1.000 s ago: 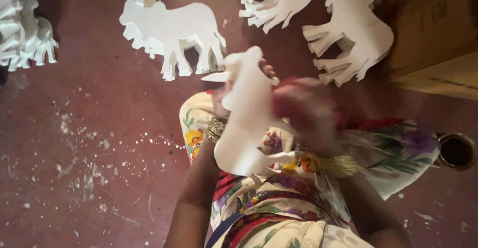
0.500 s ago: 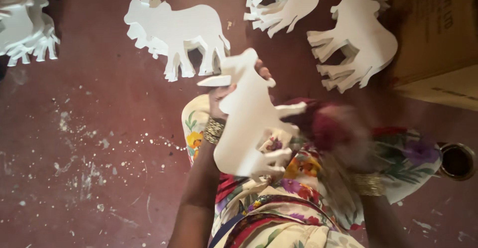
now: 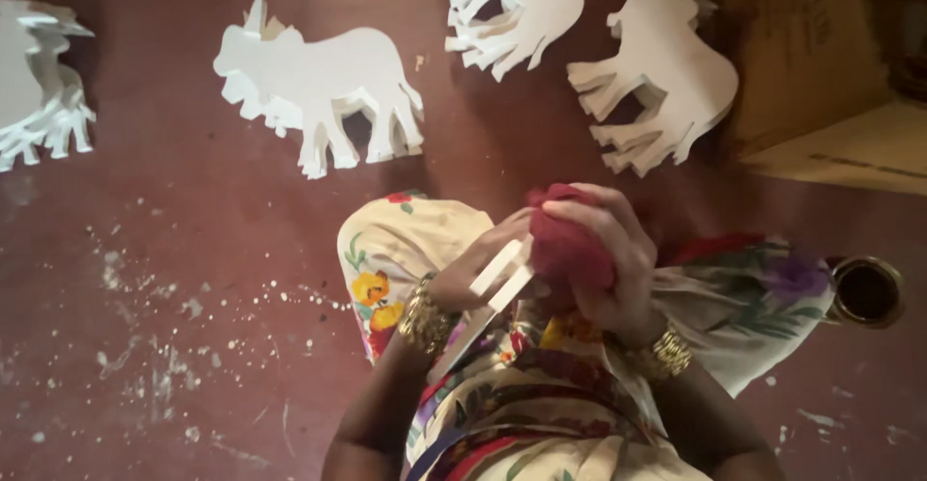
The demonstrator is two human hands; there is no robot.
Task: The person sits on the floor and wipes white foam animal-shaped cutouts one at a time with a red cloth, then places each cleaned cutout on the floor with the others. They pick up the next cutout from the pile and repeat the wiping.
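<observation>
My left hand grips a flat white animal-shaped cutout, now turned edge-on so only its thin rim and legs show. My right hand is closed around a wad of dark red cloth and presses it against the cutout's upper edge. Both wrists carry gold bangles. The hands sit over my lap, which is covered by a floral cream cloth.
Stacks of white bull-shaped cutouts lie on the dark red floor: one at the far left, one at upper middle, two more at the top right. A cardboard box sits at the right, a small metal cup beside my knee.
The cutout has turned from flat-on to edge-on in my left hand. My right hand with the red cloth has moved up and left onto the cutout.
</observation>
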